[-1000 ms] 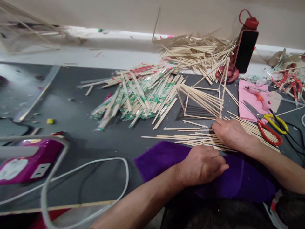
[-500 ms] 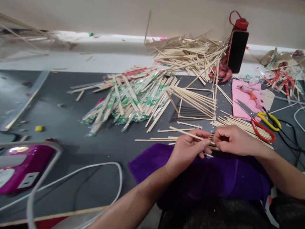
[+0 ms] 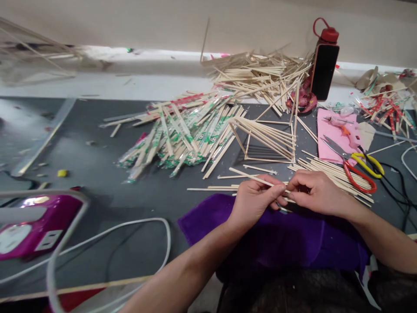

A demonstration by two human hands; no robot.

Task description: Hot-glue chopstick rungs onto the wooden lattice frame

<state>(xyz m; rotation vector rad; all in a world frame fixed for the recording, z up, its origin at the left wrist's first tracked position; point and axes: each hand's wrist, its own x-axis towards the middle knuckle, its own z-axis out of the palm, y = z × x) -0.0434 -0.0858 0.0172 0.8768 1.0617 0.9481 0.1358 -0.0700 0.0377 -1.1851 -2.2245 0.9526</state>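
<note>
My left hand [image 3: 254,200] pinches a thin bamboo stick [image 3: 250,176] that points up and to the left. My right hand [image 3: 314,191] meets it from the right, its fingers closed on the same stick's other end. Both hands hover just above a purple cloth [image 3: 293,243] at the near edge of the dark table. Loose bare sticks [image 3: 332,171] lie on the table right behind my hands. A small frame glued from sticks [image 3: 267,137] stands a little farther back.
A heap of wrapped chopsticks [image 3: 182,132] lies at centre, bare ones [image 3: 260,74] behind. Red-and-yellow scissors [image 3: 358,167] and a pink sheet [image 3: 335,137] are at right, a red-capped bottle [image 3: 324,58] behind. A magenta power strip [image 3: 29,224] and white cable [image 3: 130,230] sit at left.
A second ago both hands lay flat on the sticks and cloth. They have since lifted one stick between them and now hold it slightly higher.
</note>
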